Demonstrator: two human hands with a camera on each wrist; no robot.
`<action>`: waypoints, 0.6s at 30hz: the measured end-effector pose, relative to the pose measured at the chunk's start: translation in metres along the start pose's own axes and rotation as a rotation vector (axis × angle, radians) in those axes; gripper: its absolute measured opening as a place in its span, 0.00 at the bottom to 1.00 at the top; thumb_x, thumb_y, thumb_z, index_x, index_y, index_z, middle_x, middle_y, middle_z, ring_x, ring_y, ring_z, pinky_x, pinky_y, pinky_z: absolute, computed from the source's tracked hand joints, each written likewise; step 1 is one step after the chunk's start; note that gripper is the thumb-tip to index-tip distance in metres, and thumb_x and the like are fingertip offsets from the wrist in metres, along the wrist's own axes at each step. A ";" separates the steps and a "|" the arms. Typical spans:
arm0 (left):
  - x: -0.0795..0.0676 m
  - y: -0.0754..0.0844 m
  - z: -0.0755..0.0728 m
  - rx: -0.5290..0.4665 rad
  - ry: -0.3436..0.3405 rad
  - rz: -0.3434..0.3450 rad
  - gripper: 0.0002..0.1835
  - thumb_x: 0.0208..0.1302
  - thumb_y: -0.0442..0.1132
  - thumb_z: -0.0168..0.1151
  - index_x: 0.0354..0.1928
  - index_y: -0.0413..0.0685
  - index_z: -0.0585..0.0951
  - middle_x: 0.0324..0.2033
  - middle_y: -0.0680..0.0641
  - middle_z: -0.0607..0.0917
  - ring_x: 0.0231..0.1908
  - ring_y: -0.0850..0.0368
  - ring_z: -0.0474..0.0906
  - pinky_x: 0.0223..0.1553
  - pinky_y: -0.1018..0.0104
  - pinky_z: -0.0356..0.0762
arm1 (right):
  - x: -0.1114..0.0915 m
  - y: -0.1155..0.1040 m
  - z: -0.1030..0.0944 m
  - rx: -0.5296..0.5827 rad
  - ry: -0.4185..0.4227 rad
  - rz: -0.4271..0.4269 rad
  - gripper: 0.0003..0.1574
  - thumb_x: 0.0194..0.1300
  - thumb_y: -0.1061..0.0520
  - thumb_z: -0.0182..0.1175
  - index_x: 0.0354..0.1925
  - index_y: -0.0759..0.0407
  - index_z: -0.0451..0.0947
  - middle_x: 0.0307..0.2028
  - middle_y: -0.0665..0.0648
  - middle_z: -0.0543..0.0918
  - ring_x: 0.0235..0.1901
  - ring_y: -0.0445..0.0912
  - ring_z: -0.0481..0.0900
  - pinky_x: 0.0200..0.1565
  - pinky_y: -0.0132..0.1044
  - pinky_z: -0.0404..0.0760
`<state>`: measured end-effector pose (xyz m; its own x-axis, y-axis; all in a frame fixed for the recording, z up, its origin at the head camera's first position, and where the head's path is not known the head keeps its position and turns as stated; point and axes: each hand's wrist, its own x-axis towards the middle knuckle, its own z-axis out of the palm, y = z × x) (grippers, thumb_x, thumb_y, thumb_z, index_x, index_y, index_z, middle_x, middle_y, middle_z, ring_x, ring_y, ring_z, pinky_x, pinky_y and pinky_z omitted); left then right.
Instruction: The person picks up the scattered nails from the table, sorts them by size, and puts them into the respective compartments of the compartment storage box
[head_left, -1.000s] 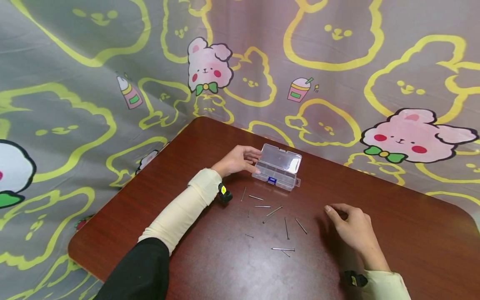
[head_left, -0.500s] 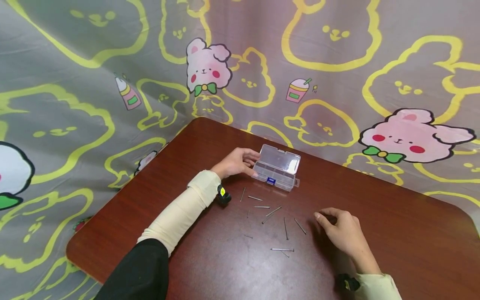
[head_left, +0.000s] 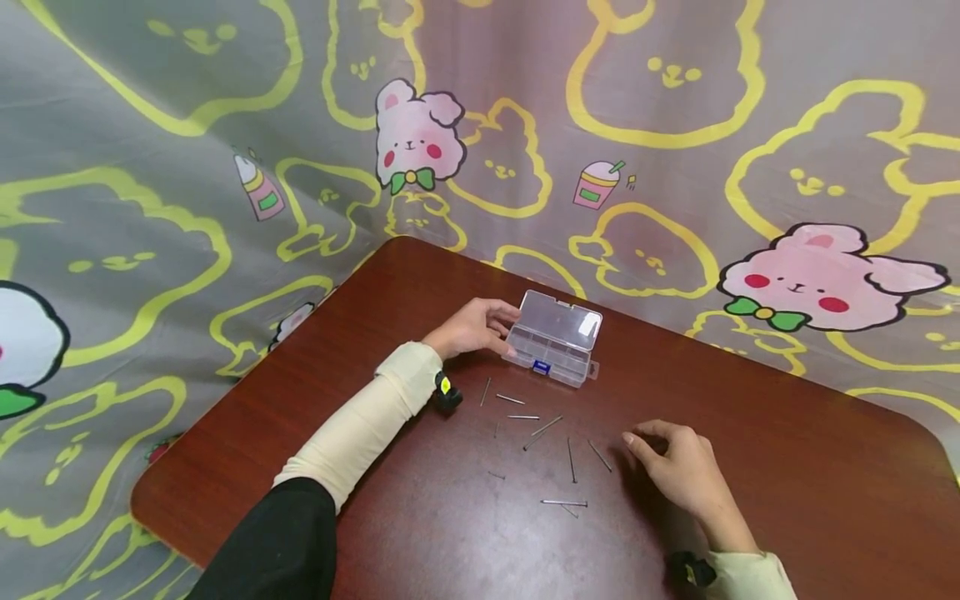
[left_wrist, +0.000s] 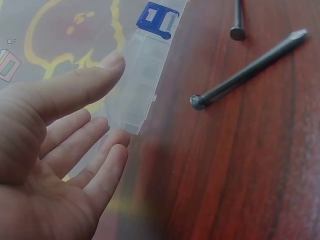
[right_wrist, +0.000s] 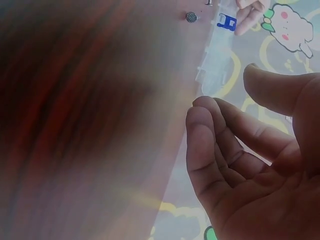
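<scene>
A clear plastic compartment box (head_left: 550, 354) lies on the table with its lid (head_left: 560, 321) raised at the back and a blue latch (head_left: 541, 367) at the front. My left hand (head_left: 476, 327) is at the box's left end, thumb at the front corner; the left wrist view shows its fingers relaxed beside the clear wall (left_wrist: 142, 75). Several loose nails (head_left: 571, 460) of different lengths are scattered in front of the box. To their right, my right hand (head_left: 678, 468) hovers with loosely bent fingers, thumb apart from them, and nothing in its grasp (right_wrist: 240, 155).
The brown wooden table (head_left: 420, 517) has rounded corners. A grey curtain (head_left: 510, 50) with yellow cartoon outlines hangs along its back and left sides. Each wrist carries a black camera strap (head_left: 447, 392).
My right hand has moved left, closer to the nails. The left hand stays at the end of the box, and the box and nails have not moved.
</scene>
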<state>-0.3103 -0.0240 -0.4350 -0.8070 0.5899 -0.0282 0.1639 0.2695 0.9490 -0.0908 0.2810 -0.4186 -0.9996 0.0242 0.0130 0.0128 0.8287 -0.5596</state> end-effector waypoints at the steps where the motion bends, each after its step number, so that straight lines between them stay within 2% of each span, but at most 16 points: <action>1: 0.000 0.000 0.000 -0.002 -0.005 0.000 0.39 0.45 0.27 0.82 0.64 0.37 0.77 0.60 0.40 0.80 0.52 0.47 0.80 0.47 0.62 0.83 | 0.000 0.000 0.001 0.001 -0.002 -0.001 0.16 0.68 0.51 0.67 0.46 0.62 0.86 0.30 0.51 0.86 0.30 0.45 0.79 0.30 0.38 0.76; 6: -0.002 -0.002 0.000 0.027 -0.021 -0.004 0.40 0.45 0.27 0.82 0.64 0.38 0.77 0.59 0.41 0.80 0.50 0.48 0.80 0.44 0.61 0.84 | -0.002 -0.001 0.003 0.000 -0.001 -0.001 0.14 0.68 0.52 0.67 0.45 0.61 0.86 0.27 0.48 0.84 0.27 0.43 0.78 0.28 0.37 0.76; 15: -0.001 0.000 0.000 0.047 -0.013 -0.006 0.39 0.43 0.26 0.82 0.62 0.40 0.79 0.58 0.43 0.81 0.49 0.48 0.80 0.44 0.62 0.84 | -0.005 -0.007 0.005 0.011 -0.028 -0.012 0.09 0.64 0.54 0.70 0.41 0.58 0.88 0.32 0.50 0.87 0.28 0.41 0.79 0.27 0.35 0.77; 18: -0.001 0.000 0.000 0.053 -0.011 -0.010 0.39 0.43 0.26 0.83 0.62 0.41 0.79 0.57 0.43 0.81 0.49 0.49 0.80 0.43 0.62 0.84 | -0.006 -0.008 0.007 0.014 -0.046 -0.004 0.07 0.63 0.55 0.71 0.38 0.56 0.88 0.30 0.49 0.86 0.27 0.41 0.78 0.27 0.35 0.76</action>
<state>-0.3093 -0.0243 -0.4354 -0.8023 0.5954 -0.0414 0.1858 0.3151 0.9307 -0.0848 0.2702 -0.4204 -0.9997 -0.0053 -0.0221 0.0083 0.8211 -0.5707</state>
